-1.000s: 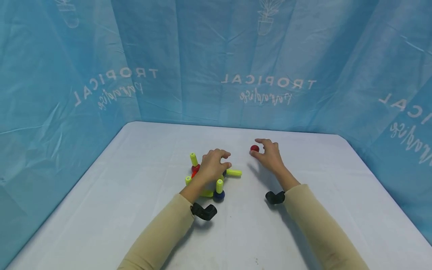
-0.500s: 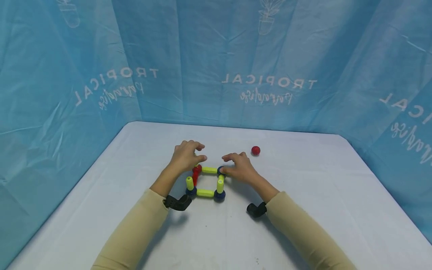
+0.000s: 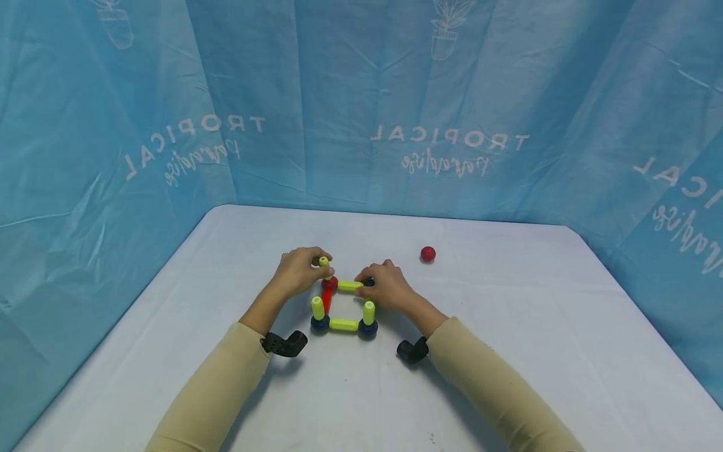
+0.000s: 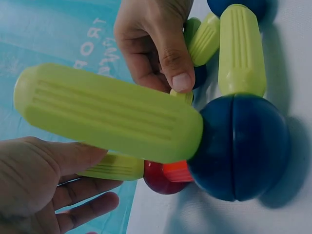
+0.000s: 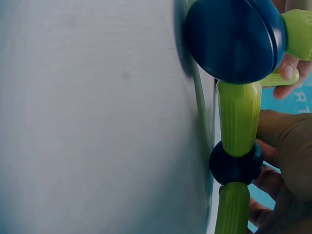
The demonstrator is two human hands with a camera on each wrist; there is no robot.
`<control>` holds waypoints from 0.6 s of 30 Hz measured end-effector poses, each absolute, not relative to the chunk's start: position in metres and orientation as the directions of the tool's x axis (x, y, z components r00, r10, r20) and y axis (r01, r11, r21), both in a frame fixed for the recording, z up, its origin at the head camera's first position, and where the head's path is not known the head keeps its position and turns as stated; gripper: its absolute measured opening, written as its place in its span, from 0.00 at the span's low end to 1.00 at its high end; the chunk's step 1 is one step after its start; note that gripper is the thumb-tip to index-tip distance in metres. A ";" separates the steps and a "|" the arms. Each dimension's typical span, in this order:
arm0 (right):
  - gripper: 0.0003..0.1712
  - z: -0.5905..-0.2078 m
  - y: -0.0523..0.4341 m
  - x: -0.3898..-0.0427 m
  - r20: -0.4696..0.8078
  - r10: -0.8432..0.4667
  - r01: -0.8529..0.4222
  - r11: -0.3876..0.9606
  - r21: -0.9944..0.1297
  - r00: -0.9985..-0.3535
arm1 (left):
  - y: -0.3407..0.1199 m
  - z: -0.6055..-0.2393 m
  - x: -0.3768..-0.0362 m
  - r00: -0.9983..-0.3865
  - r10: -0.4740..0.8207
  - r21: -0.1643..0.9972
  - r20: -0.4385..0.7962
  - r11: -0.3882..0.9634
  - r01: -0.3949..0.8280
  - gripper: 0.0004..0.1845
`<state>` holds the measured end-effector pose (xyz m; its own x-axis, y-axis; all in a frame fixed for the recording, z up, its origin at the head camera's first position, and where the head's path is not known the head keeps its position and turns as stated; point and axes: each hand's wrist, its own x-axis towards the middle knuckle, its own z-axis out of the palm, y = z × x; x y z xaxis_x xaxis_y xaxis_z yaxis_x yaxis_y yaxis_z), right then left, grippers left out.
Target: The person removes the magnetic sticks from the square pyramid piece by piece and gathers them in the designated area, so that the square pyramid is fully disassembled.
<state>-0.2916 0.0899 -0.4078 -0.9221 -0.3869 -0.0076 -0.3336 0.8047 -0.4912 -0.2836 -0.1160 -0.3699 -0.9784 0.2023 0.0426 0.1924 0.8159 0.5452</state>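
A square frame of chunky ribbed construction rods and balls lies in the middle of the table. My left hand [image 3: 296, 273] pinches the upright yellow-green rod [image 4: 117, 168] on the red ball [image 3: 330, 284] at the far left corner. At the far right corner my right hand [image 3: 390, 287] has its thumb and fingers around the blue ball [image 5: 236, 163], partly hiding it. Both near corners are blue balls, the left [image 3: 319, 324] and the right [image 3: 368, 329], each bearing an upright yellow-green rod. A red rod [image 3: 327, 301] forms the left side; yellow-green rods form the others.
A loose red ball [image 3: 428, 254] sits on the white table [image 3: 508, 301], behind and right of the frame. A blue printed curtain [image 3: 339, 94] hangs around the back and sides. Black wrist cameras [image 3: 285, 344] jut out under both forearms.
My left hand has moved left from over the frame to the far left upright rod and pinched it. My right hand has left the loose red ball and come to the far right corner.
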 end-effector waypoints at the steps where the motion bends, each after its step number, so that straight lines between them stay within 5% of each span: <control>1: 0.16 -0.408 0.091 -0.291 -0.007 -0.386 -0.334 0.808 -0.486 -0.923 | -0.115 -0.371 -0.284 -0.979 0.199 0.549 0.044 0.814 0.191 0.17; 18: 0.14 -0.409 0.155 -0.272 -0.013 -0.336 -0.297 0.848 -0.440 -0.942 | -0.059 -0.376 -0.270 -0.955 0.283 0.514 0.086 0.808 0.286 0.11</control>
<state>-0.2715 0.1550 -0.4094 -0.9416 -0.3364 -0.0130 -0.2967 0.8476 -0.4399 -0.2698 -0.0585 -0.3760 -0.9552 0.2831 0.0861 0.2860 0.8085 0.5144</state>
